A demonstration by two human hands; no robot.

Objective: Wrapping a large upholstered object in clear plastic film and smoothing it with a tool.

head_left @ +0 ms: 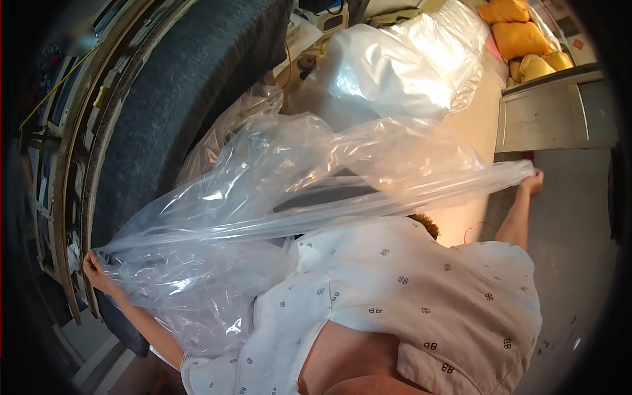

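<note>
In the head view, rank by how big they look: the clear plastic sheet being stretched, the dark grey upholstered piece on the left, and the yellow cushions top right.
1. clear plastic sheet and dark grey upholstered piece: both look large; too close to rank, and the sheet covers part of the grey piece.
2. yellow cushions: plainly smallest, though they lie farther from the camera.

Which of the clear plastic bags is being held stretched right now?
The middle plastic bag, pulled taut between another person's near hand and far hand; the puffed bag behind it lies untouched.
</note>
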